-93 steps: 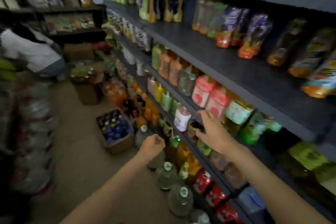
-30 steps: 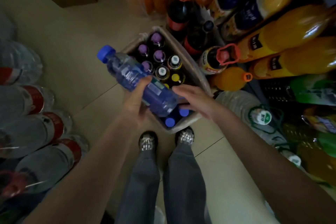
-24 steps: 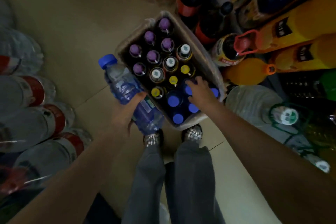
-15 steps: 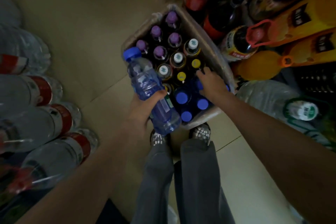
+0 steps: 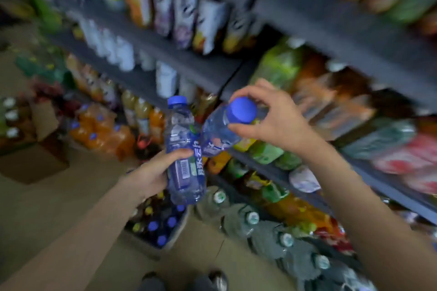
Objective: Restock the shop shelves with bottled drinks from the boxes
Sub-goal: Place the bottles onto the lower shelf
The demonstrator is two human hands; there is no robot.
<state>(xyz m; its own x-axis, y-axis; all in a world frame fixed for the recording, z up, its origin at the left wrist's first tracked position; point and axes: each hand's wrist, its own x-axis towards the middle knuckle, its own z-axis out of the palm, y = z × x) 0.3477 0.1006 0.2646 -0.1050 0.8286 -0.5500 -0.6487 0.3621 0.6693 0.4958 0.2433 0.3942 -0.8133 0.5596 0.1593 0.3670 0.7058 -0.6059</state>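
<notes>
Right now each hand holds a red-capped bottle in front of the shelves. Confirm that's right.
Not quite: the caps are blue, not red. The head view shows the left hand gripping one blue-capped bottle by its body and the right hand holding the other bottle near its cap, both in front of the shelves.

Both bottles (image 5: pixel 184 149) in the hands are clear blue with blue caps (image 5: pixel 241 110), against dark grey shelves (image 5: pixel 201 71), orange bottles (image 5: pixel 104 134) left of them.

Two blue bottles (image 5: pixel 183 149), two hands (image 5: pixel 151 173)
</notes>
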